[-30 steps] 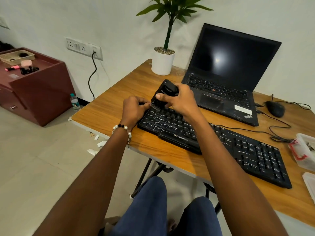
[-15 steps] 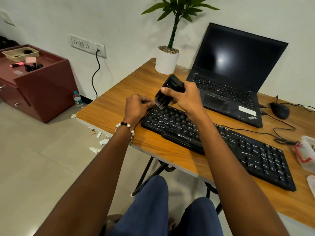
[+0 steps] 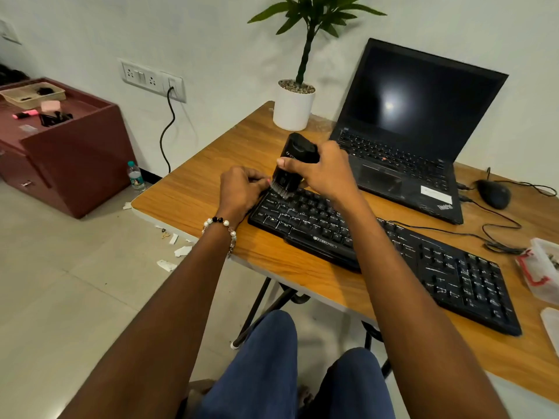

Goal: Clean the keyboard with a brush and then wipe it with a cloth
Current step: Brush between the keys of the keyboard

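A long black keyboard (image 3: pixel 393 252) lies slanted across the wooden table (image 3: pixel 196 195). My right hand (image 3: pixel 323 173) grips a chunky black brush (image 3: pixel 295 155) and holds it tilted, bristles down on the keys at the keyboard's far left corner. My left hand (image 3: pixel 242 189), with a bead bracelet at the wrist, has its fingers curled against that same corner and holds the keyboard's left end, right beside the bristles. My right forearm hides the keyboard's middle.
An open black laptop (image 3: pixel 417 122) stands behind the keyboard, with a white plant pot (image 3: pixel 293 107) to its left. A mouse (image 3: pixel 493 193) and its cable lie at the right, near a clear plastic box (image 3: pixel 541 267). A maroon cabinet (image 3: pixel 69 158) is on the floor at left.
The brush was lifted off the keys half a second ago and is now back down on the far left corner keys. My left hand stayed at the keyboard's corner.
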